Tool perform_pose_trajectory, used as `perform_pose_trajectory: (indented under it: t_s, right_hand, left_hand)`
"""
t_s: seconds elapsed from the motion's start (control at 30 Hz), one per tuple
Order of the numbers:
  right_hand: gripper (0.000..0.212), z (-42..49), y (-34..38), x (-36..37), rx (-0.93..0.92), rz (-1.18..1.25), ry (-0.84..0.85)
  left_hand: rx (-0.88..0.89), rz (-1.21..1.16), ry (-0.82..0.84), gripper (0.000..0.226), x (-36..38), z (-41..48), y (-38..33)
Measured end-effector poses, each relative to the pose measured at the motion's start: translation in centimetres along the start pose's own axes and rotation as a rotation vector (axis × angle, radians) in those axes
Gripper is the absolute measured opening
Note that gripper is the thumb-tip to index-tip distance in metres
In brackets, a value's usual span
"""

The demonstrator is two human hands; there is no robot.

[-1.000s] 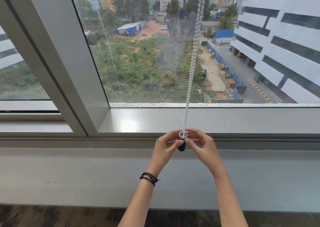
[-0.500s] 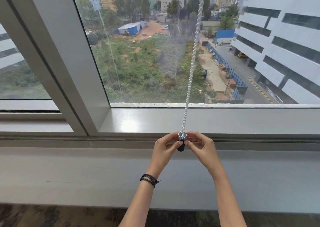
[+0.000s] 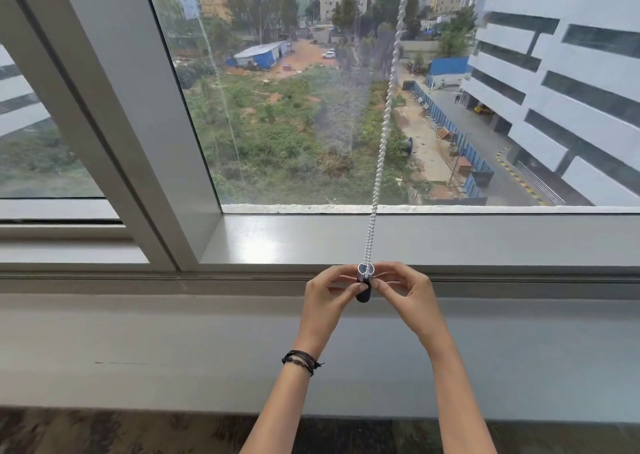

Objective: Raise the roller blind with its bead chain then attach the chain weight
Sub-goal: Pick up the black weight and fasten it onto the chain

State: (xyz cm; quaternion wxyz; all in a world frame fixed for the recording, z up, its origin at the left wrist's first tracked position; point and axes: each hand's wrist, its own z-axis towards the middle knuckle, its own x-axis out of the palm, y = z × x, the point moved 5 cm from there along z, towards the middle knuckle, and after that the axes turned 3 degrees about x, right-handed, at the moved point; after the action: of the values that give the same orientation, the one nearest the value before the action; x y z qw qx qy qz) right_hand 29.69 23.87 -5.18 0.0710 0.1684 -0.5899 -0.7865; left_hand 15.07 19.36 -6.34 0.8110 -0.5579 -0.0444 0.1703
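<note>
A white bead chain (image 3: 384,121) hangs from above the frame down past the window glass to sill height. At its lower end sits the chain weight (image 3: 364,282), a small piece with a silvery top and a dark rounded bottom. My left hand (image 3: 329,299) pinches the weight from the left with thumb and forefinger. From the right, my right hand (image 3: 407,298) pinches it the same way. The chain's lowest beads enter the weight's top. The roller blind itself is out of view.
A grey window sill (image 3: 485,239) runs behind my hands, with a wide grey ledge (image 3: 173,356) below it. A thick slanted window post (image 3: 114,107) stands to the left. A black bracelet (image 3: 301,362) is on my left wrist.
Both hands stay pinched on the chain weight at the same spot by the sill; only small finger shifts show.
</note>
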Motion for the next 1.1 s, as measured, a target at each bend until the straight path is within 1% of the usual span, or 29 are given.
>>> perform_pose_trajectory:
  t_s: [0.3, 0.57, 0.93, 1.1]
  right_hand:
    - [0.024, -0.24, -0.14, 0.21, 0.001, -0.008, -0.040]
    - [0.024, -0.54, -0.11, 0.43, 0.001, -0.009, -0.054]
    - [0.017, -0.91, 0.32, 0.58, 0.018, 0.004, -0.070]
    - [0.017, -1.02, 0.70, 0.62, 0.013, 0.018, -0.046]
  left_hand:
    - [0.025, 0.049, 0.044, 0.018, -0.22, 0.05, -0.21]
    - [0.021, 0.013, 0.081, 0.020, -0.34, -0.25, -0.33]
    - [0.032, -0.006, 0.111, 0.020, -0.65, -0.61, -0.55]
    - [0.049, -0.033, 0.107, 0.019, -0.96, -0.54, -0.82]
